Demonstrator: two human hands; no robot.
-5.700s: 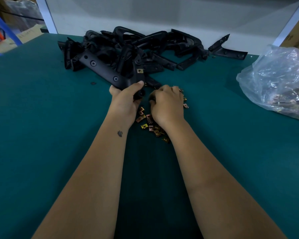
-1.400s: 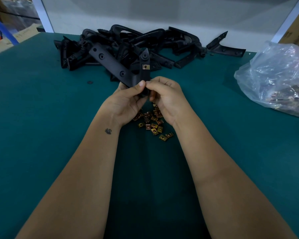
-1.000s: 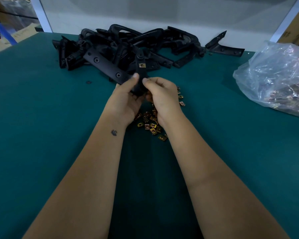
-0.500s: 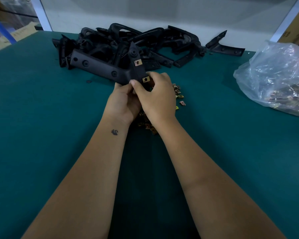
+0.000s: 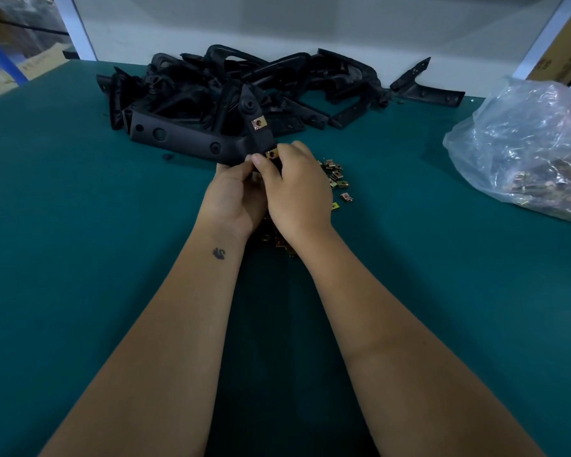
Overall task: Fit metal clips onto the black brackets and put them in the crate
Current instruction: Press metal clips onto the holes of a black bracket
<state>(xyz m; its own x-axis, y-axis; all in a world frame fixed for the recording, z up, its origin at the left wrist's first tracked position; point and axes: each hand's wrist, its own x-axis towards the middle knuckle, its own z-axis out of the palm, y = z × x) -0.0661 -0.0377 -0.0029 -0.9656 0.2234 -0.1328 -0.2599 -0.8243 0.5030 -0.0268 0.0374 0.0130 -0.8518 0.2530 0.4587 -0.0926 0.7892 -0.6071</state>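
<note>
A person's two bare hands worked a black bracket (image 5: 192, 140) at the centre of the frame, above a teal-covered table (image 5: 80, 258). The left hand (image 5: 233, 201) curled around the bracket's corner from below, holding it lifted with its long arm reaching toward the left of the frame and its short arm pointing up. The right hand (image 5: 295, 189) pinched a brass-coloured metal clip (image 5: 272, 154) between thumb and forefinger, pressed against the edge of the short arm just above the corner. A second fitted clip (image 5: 258, 123) already sat higher on that same arm, below its round boss.

Loose clips (image 5: 337, 179) lay scattered on the table just right of the right hand, with more showing beneath both wrists. Behind the held bracket, in the upper centre of the frame, a tangled heap of black brackets (image 5: 261, 80) rested on the table against a pale wall. One lone bracket (image 5: 426, 90) lay apart at the heap's right end. At the right edge of the frame, a clear plastic bag (image 5: 524, 140) slumped on the table, more clips visible through its lower part. A small dark tattoo (image 5: 219, 253) marked the left wrist.
</note>
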